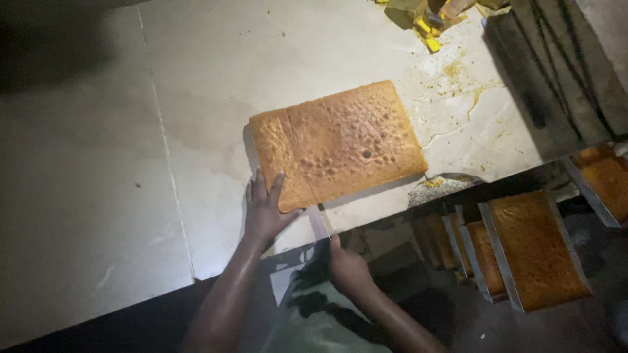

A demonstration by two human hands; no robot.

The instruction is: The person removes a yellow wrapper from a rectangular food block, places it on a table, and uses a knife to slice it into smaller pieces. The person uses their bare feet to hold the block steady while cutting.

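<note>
Cake (337, 144) lies flat near the counter's (98, 196) front edge, partly cut. Left hand (263, 208), fingers spread, presses its near corner; right hand (347, 267) grips a knife (320, 221) at that edge. Slicing looks underway, which calls for steady pressure. Trays (536, 255) of cake sit below, right.

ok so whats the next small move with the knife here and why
Probably draw the knife further into the cake. The blade sits at the near edge, held by the right hand, while the left hand steadies the corner; one cut line already shows nearby.
</note>
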